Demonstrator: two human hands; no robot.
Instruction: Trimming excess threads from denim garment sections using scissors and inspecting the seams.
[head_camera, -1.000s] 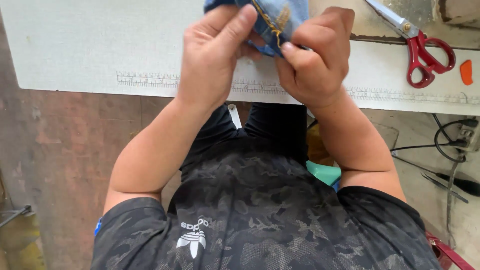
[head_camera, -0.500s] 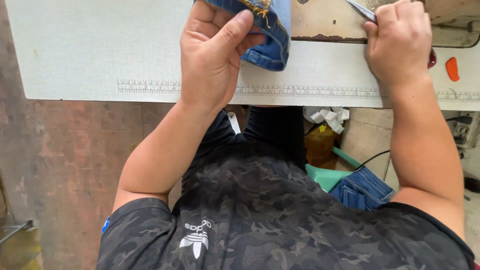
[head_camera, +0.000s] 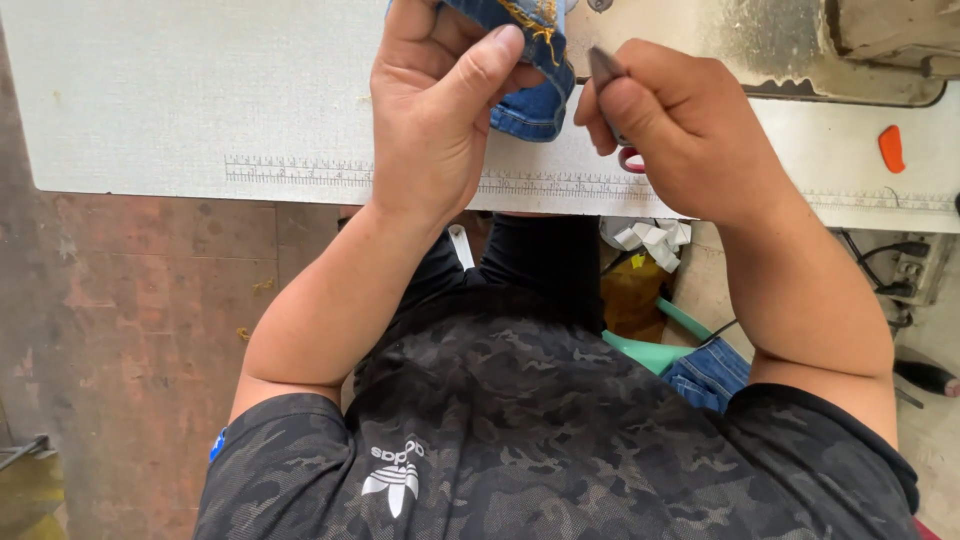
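White and faintly textured, the worktop ran across the upper part of the view, with a printed ruler strip along its near edge and worn reddish-brown floor below it on the left. Much was cut off or covered. The blue denim piece ran out past the top edge, so only its folded hem with yellow stitching showed. The scissors were mostly buried in the right hand: a grey metal tip stuck out above the fist and a sliver of red handle showed beneath it. A sewing machine base at the upper right was cropped by the frame, and a small orange object beside it was too small to identify.

The left hand was raised over the worktop, wrist bent, its fingers clamped on the denim with the thumb pressed over the fabric's near face. The right hand sat just beside the denim, its fingers curled tight around the scissors, forearm angling down to the right. Whether the blades were apart could not be told.

Under the worktop, partly hidden by the person's camouflage-patterned shirt, a green bin showed only a rim, with more folded denim near it and white scraps above.
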